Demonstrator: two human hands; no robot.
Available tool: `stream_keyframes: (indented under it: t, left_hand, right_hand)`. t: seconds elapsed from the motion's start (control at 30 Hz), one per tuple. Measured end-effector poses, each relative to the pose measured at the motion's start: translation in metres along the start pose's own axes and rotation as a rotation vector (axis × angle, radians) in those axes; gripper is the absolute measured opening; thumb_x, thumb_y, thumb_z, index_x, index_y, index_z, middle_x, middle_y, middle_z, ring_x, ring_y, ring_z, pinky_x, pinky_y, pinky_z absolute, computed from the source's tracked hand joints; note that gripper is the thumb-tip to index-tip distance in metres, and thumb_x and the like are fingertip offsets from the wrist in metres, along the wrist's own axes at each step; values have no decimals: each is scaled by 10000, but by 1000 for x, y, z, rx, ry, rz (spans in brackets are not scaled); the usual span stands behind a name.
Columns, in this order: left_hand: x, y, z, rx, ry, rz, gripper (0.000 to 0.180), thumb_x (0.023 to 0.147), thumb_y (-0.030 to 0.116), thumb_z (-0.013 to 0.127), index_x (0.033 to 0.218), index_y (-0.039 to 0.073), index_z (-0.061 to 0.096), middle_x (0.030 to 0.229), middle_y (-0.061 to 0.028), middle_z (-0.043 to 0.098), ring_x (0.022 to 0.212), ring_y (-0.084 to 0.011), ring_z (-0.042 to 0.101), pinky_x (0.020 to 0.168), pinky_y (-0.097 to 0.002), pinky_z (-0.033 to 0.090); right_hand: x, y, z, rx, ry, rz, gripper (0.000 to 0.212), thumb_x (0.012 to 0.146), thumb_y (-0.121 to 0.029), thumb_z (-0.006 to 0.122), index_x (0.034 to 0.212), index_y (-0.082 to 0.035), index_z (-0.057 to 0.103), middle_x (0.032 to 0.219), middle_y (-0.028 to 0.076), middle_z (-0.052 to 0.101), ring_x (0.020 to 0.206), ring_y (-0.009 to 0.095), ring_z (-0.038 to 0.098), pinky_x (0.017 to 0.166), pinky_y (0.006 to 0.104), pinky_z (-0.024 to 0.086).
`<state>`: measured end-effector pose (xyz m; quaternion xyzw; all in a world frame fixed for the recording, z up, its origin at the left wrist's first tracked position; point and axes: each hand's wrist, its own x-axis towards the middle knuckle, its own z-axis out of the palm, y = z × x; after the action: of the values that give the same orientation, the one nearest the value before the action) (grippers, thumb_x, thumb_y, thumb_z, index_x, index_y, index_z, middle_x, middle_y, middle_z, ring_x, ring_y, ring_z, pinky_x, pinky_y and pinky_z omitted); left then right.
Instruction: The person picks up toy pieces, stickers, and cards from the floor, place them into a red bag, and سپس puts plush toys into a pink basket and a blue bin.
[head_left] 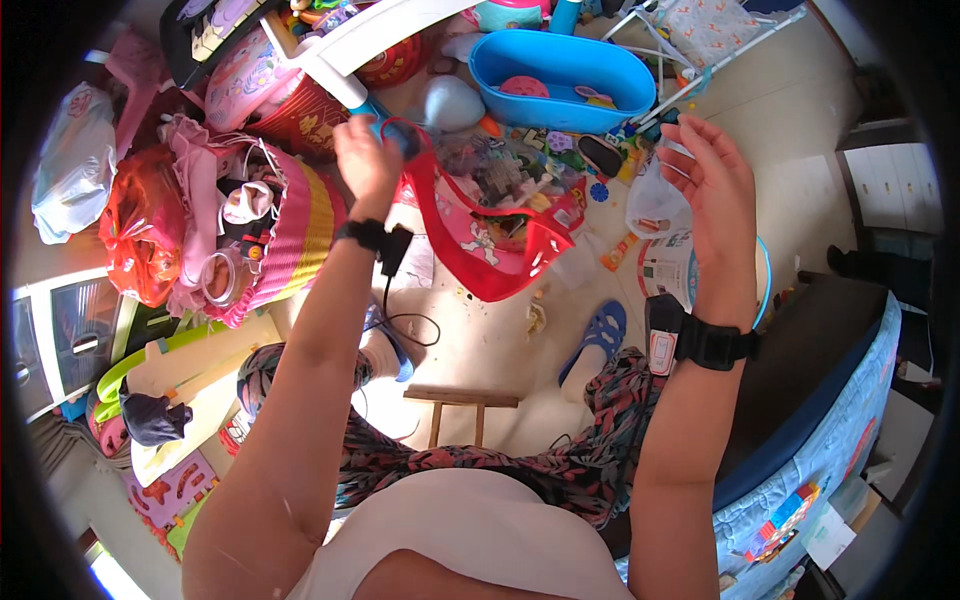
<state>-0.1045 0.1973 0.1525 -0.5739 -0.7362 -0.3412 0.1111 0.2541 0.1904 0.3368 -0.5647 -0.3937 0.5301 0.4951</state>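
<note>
Head view, looking down past your knees to a cluttered floor (500, 350). Your left hand (366, 152) is raised and closed around the handle of a red mesh bag (480, 245), which hangs open below it, above the floor and just in front of a heap of small toys (520, 165). Your right hand (712, 185) is lifted level with the left, its fingers curled and pinching the top of a thin white plastic bag (652, 205) that droops beneath it; the two bags hang near each other but apart. Each wrist carries a black strap with a small device. Beyond the toy heap, toward the far edge of the floor, stands a blue plastic tub (560, 70) with a few toys inside. At the left edge of the floor lies a striped pink and yellow basket (290, 230), beside a tied orange-red plastic bag (140, 225). A small wooden stool (460, 398) stands between your legs.
</note>
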Motion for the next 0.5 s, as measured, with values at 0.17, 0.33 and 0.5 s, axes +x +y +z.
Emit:
stream_keyframes:
  t: [0.17,0.33,0.5]
  left_hand:
    - [-114,97,-1,-174,-1194,29,649,894,599,392,831,26,692,868,-197,664,814,-371,624,714,-471,472]
    - [-153,144,39,-612,-1010,-307,544,794,422,678,1097,-18,577,1023,-209,639,1040,-362,587,856,-422,467]
    - [-64,182,-5,-1323,-971,-803,447,771,30,671,1192,60,520,1108,-163,620,990,-236,621,843,-349,506]
  right_hand:
    - [-4,-3,8,-17,18,-27,229,862,-184,635,1046,-50,606,961,58,667,803,130,624,717,252,473]
    - [-8,-8,2,49,39,-31,231,850,-170,636,1045,-50,605,956,57,672,810,128,623,719,258,472]
    - [-9,-8,-22,42,90,-43,235,845,-162,631,1045,-44,600,949,59,673,806,125,620,726,262,470]
